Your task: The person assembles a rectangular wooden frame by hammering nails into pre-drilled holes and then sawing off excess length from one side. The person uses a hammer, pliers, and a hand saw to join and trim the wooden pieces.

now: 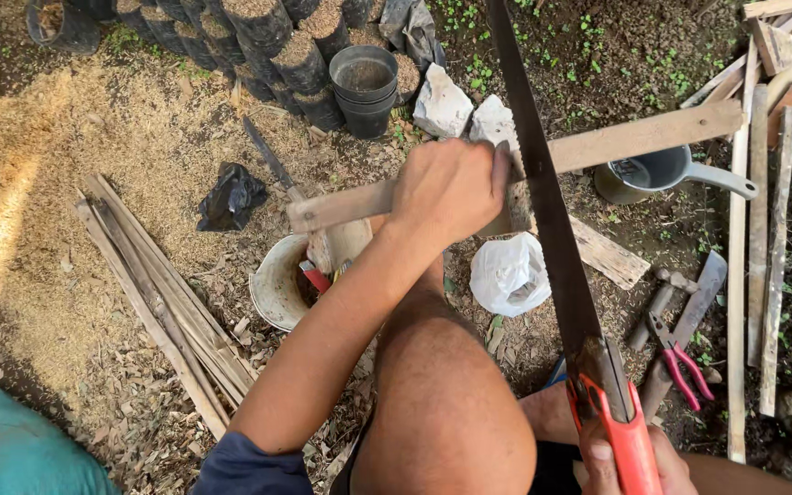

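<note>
Left hand [448, 191] clamps the wooden slat [598, 147] flat, fingers wrapped over it; right hand [630, 463] grips the red-handled handsaw [552, 211], blade resting across the slat just beside the thumb

Soft, even daylight fills the frame, with bright sun patches at the left edge. Shadows stay faint. Focus is sharp throughout, edges slightly bowed.
</note>
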